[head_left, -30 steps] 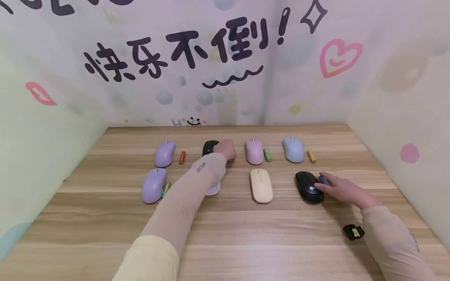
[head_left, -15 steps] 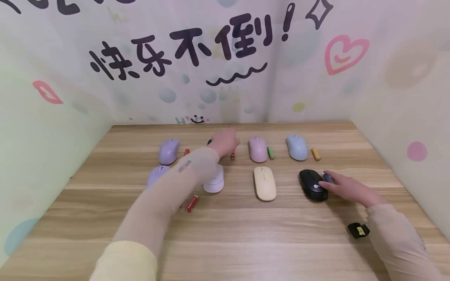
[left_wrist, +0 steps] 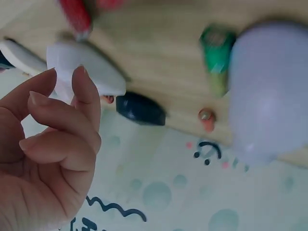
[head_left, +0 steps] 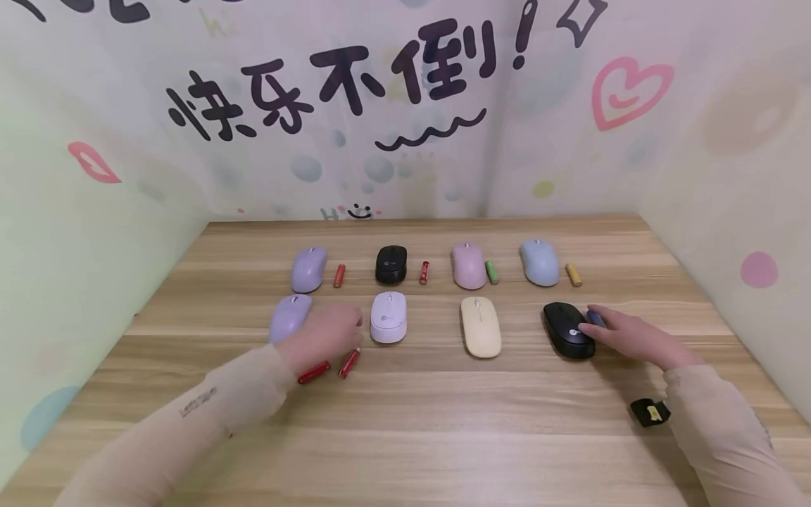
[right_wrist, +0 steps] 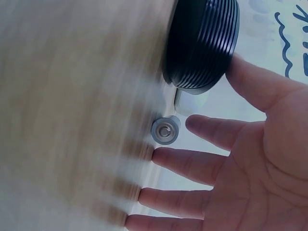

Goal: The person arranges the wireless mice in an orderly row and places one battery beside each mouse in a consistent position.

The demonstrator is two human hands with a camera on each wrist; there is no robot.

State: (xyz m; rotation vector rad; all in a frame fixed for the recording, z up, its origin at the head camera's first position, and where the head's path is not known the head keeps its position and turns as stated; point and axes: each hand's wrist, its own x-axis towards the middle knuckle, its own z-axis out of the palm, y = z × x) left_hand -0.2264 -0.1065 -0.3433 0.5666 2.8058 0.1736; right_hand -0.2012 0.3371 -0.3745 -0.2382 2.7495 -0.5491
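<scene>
My left hand [head_left: 324,336] hovers over the wood table between a lavender mouse [head_left: 288,317] and a white mouse [head_left: 388,317]. Its fingers are loosely bent with nothing between them in the left wrist view. Two red batteries [head_left: 349,362] lie just below that hand. A green battery [left_wrist: 217,57] beside the lavender mouse shows only in the left wrist view. My right hand [head_left: 640,339] has its fingers spread, the thumb against a black mouse [head_left: 568,331]. A blue battery [head_left: 595,319] stands out between that mouse and the fingers; in the right wrist view its end [right_wrist: 165,131] is near the index fingertip.
Along the back row are purple [head_left: 309,269], black [head_left: 391,264], pink [head_left: 468,265] and blue [head_left: 540,262] mice, each with a battery at its right. A cream mouse [head_left: 480,327] lies in the front row. Near my right sleeve is a small black piece [head_left: 650,412].
My left hand has drawn back from the rear black mouse toward the front left, uncovering a red battery beside that mouse. My right hand stays by the front black mouse.
</scene>
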